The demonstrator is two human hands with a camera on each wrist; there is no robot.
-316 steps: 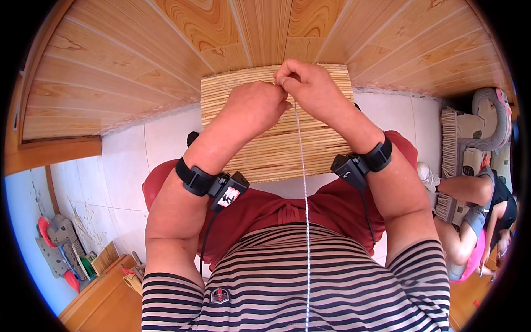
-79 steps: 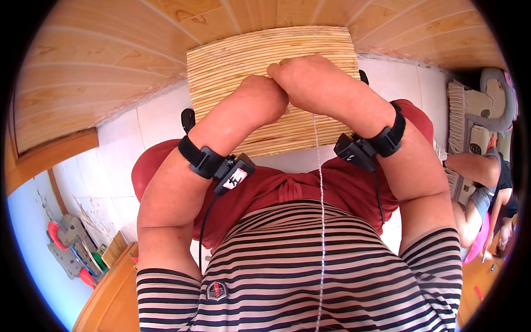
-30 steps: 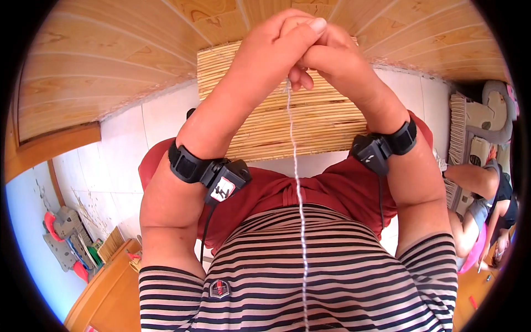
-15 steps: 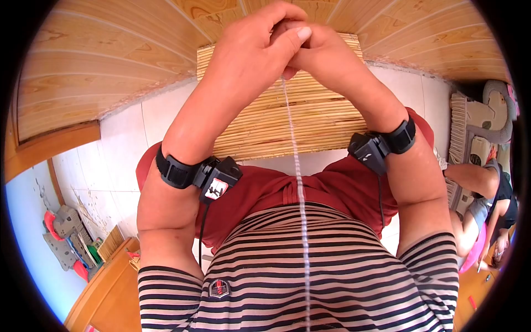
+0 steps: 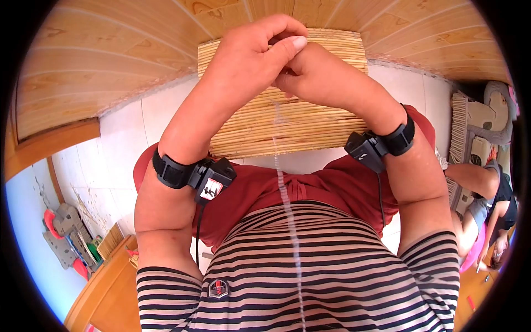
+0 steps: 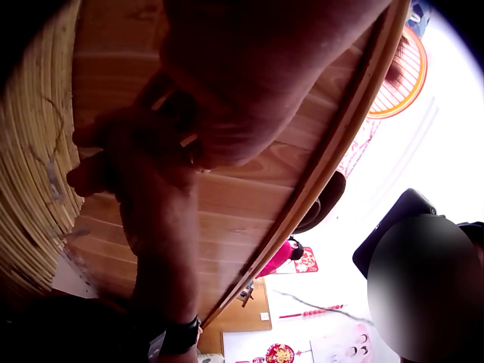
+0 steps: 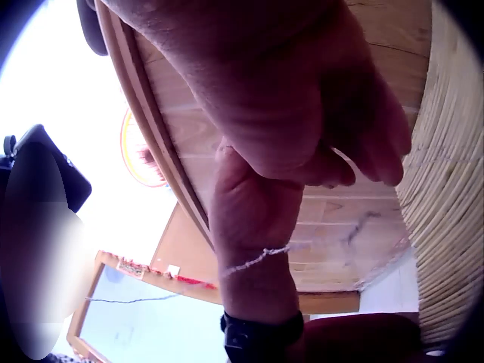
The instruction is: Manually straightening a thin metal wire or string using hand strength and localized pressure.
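Note:
A white braided string [image 5: 287,216] hangs in front of the striped shirt, its blurred, frayed end [image 5: 278,113] apart from both hands. The left hand [image 5: 249,52] is above the slatted mat, thumb straight and index finger bent with a gap between them. Its thumb tip overlaps the right hand [image 5: 318,74], which is close beside it with the fingertips partly hidden. In the right wrist view, the right hand's fingers [image 7: 382,162] bend loosely, spaced apart. The string [image 7: 257,259] crosses the left forearm there.
Under the hands is a mat of thin yellow stalks [image 5: 310,124]. Wood-grain panelling [image 5: 138,50] rises beyond it. A person [image 5: 487,193] sits at the far right near a grey cushioned item [image 5: 492,113]. Cleaning tools [image 5: 69,238] stand at left by a wooden cabinet [image 5: 105,282].
The string's upper end has come away from the fingers and swung left, toward the body. Earlier it ran taut up into the hands. Both hands have lowered slightly since half a second ago.

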